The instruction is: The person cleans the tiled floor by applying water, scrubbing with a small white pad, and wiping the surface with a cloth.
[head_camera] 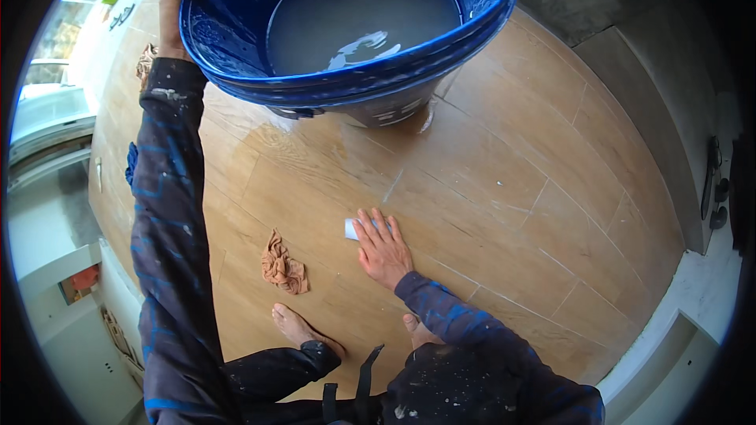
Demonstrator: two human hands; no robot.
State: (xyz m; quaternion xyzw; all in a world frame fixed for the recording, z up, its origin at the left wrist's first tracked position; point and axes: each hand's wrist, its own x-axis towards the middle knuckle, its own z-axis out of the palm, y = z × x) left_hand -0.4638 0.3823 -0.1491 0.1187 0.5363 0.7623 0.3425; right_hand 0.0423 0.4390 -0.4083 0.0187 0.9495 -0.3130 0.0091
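Note:
My left hand (179,15) grips the rim of a large blue bucket (354,85) at the top of the view. Cloudy grey water (360,18) stands in the bucket, and dried splashes mark its inner wall. Lower down, my right hand (387,251) lies flat on a pale white-blue pad or folded cloth (352,229), pressing it against the wood-look tile floor (472,200). Most of that pad is hidden under the fingers. To the left of this hand, a crumpled tan rag (283,265) rests on the tiles, just ahead of my bare left foot (295,324).
Another crumpled rag (146,65) and a blue cloth (131,162) lie along the left side. White cabinetry (59,283) borders the floor there. A grey slab or step (644,94) runs along the right. Whitish lines follow several tile joints, and a wet sheen surrounds the bucket.

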